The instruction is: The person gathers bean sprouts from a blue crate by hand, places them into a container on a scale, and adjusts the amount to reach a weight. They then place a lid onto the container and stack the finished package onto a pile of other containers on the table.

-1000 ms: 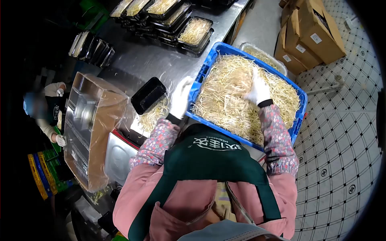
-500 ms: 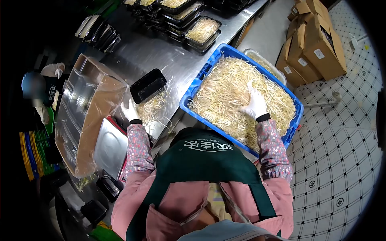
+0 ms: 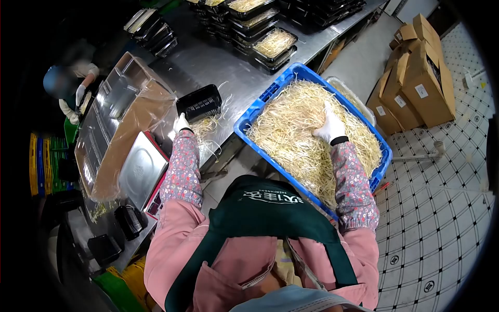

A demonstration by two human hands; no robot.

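My gloved left hand [image 3: 181, 125] is closed on the near corner of a black plastic tray [image 3: 199, 103]. The tray is tilted above the steel table, with pale print showing on it. Loose bean sprouts [image 3: 208, 126] lie on the table under and beside it. My gloved right hand [image 3: 331, 126] is pressed into the heap of bean sprouts [image 3: 291, 125] filling a blue crate [image 3: 248, 115]. Its fingers curl round a clump, their tips partly hidden among the sprouts.
A scale [image 3: 143, 169] and a plastic-lined carton [image 3: 130, 112] stand to the left. Packed sprout trays [image 3: 275, 42] are stacked on the steel table [image 3: 208, 57]. Cardboard boxes [image 3: 416, 83] stand on the right. Another person [image 3: 73, 86] works at the far left.
The black tray has tipped so that print now shows on it, with my left hand at its near corner. My right hand stays in the sprouts. The whole view has shifted slightly.
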